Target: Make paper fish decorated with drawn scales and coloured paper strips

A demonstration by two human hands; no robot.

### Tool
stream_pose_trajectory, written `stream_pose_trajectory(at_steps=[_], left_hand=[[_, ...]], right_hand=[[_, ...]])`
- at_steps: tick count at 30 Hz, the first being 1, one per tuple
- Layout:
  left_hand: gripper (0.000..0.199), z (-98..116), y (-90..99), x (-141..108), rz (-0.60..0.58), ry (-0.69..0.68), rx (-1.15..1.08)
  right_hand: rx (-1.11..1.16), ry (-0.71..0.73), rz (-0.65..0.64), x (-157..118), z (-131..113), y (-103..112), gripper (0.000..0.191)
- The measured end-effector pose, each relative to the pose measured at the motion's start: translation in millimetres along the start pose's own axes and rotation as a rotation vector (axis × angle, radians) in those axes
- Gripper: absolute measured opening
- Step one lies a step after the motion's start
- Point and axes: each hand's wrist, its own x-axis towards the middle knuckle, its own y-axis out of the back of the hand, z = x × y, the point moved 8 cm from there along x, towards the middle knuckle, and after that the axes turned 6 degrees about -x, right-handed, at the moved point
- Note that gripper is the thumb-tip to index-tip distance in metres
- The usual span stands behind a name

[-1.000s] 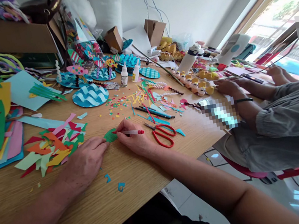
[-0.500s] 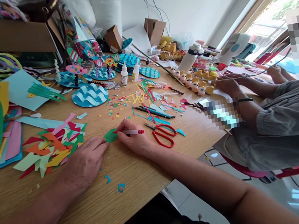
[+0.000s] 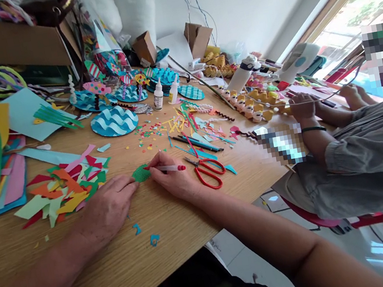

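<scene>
On the wooden table a small green paper cutout (image 3: pixel 141 173) lies between my hands. My left hand (image 3: pixel 108 208) presses its left end down, fingers held together on it. In my right hand (image 3: pixel 172 175) is a pen with a red end and pale barrel (image 3: pixel 168 168), its tip at the right side of the cutout. Just right of that hand lie red-handled scissors (image 3: pixel 210 172), their blades apart from the fingers. Colourful paper scraps (image 3: pixel 69 185) are heaped beyond my left hand. Blue paper bits (image 3: pixel 154 239) rest nearer the table's edge.
Stacked coloured sheets (image 3: pixel 12 180) stand at the left. Blue wavy discs (image 3: pixel 114 122), two glue bottles (image 3: pixel 158 95) and black pens (image 3: pixel 191 143) lie further back. To the right sits another person (image 3: pixel 375 155), hands over an egg-carton-like row of yellow figures (image 3: pixel 254 107).
My hands have barely moved, with the pen still at the cutout. The other person's near hand has shifted slightly to the right.
</scene>
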Motion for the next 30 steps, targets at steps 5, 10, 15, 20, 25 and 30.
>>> stream_pose_trajectory(at_steps=[5, 10, 15, 20, 25, 30], left_hand=[[0.040, -2.9, -1.7, -1.7, 0.007, 0.008, 0.023], [0.038, 0.3, 0.6, -0.8, 0.036, -0.032, 0.028], [0.037, 3.9, 3.2, -1.1, 0.067, -0.066, 0.054], [0.037, 2.6, 1.9, -1.1, 0.050, -0.051, 0.047], [0.039, 1.2, 2.1, 0.0, 0.031, -0.020, 0.036], [0.039, 3.0, 2.8, -0.2, 0.038, -0.032, 0.054]], right_hand=[[-0.035, 0.018, -0.020, -0.2, -1.9, -1.8, 0.003], [-0.081, 0.004, -0.031, -0.3, -2.1, -2.3, 0.002], [-0.139, 0.014, 0.001, -1.1, -4.6, 1.6, 0.002], [-0.107, 0.022, -0.016, -1.9, -4.6, 0.1, 0.002], [-0.043, 0.028, -0.034, -1.9, -3.8, -2.0, 0.003], [-0.008, 0.014, 0.000, -1.7, -3.4, 1.5, 0.003]])
